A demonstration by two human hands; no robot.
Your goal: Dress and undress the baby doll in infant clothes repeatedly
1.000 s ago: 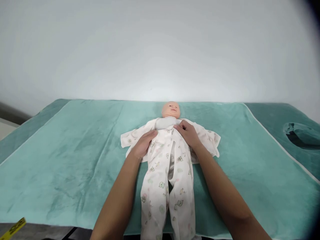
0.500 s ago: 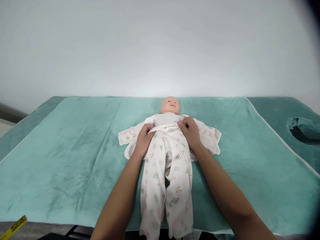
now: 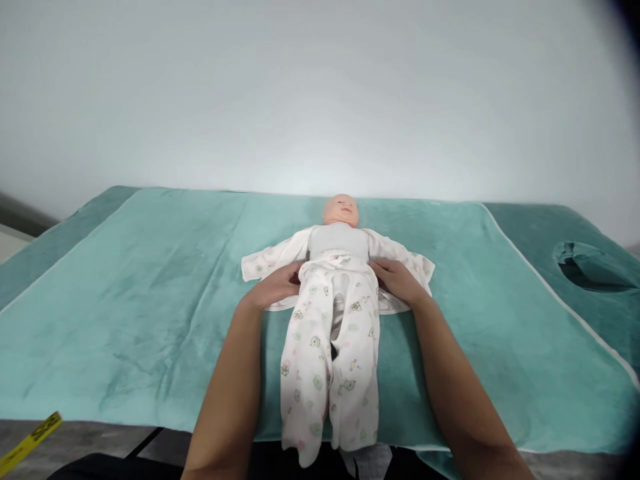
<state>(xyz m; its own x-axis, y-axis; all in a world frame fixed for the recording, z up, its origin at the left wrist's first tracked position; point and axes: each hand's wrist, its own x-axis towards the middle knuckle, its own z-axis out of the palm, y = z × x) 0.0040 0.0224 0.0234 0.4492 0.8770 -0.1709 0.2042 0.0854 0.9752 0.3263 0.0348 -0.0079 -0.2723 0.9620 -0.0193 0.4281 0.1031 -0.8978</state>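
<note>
A baby doll lies on its back with its head toward the wall. It wears white printed baby pants with an opening at the crotch, and the waistband lies across its belly. A printed baby jacket is spread open under it, both sleeves out to the sides, baring a light grey torso. My left hand is closed at the left side of the waistband, its fingertips partly hidden. At the waistband's right side my right hand pinches the cloth, with some fingers tucked beneath.
A green cloth with a pale edge covers the padded table. On the right the table has an oval face hole. A white wall stands behind. Yellow-black tape marks the floor at lower left.
Both my hands have moved from the front of the waistband down to its sides. The waistband now lies flatter on the belly, no longer lifted.
</note>
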